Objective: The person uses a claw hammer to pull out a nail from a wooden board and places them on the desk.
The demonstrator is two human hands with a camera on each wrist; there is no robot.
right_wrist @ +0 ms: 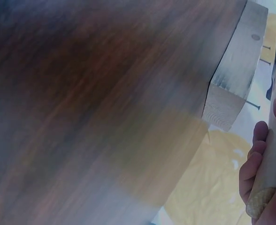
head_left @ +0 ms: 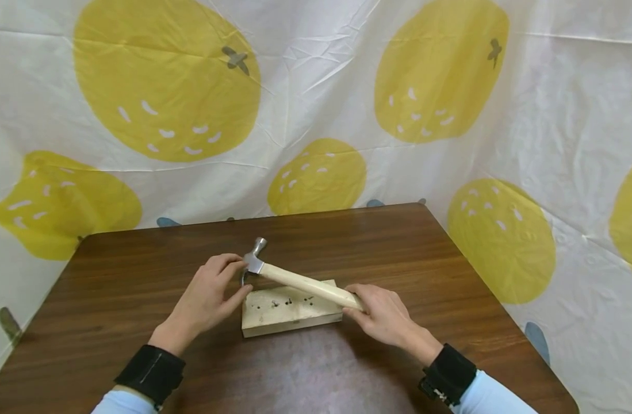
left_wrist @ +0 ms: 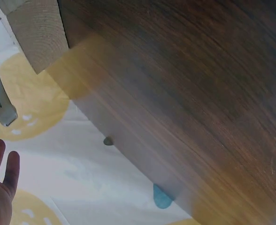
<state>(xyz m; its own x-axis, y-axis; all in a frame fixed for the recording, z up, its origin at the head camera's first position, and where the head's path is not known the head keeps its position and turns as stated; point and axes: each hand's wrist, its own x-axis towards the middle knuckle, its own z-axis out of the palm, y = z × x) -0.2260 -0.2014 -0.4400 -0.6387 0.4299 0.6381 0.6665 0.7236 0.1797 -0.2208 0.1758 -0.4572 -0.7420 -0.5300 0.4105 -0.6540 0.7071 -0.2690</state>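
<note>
A claw hammer [head_left: 307, 284] with a pale wooden handle is held over a light wooden block [head_left: 292, 323]. My right hand [head_left: 383, 315] grips the handle near its end, fingers wrapped round it in the right wrist view. At the metal head, my left hand [head_left: 199, 296] has its thumb and fingers spread. In the left wrist view, its extended fingers [left_wrist: 11, 171] lie just short of the hammer's claw [left_wrist: 2, 101]. Several nails [right_wrist: 254, 105] stick out of the block's top; from above they look like small dark marks.
Block and hands are over a dark brown wooden table [head_left: 155, 259] with rounded corners. Behind it and to the right hangs a white curtain [head_left: 305, 75] printed with large yellow lemons. Black bands [head_left: 152, 371] circle both wrists.
</note>
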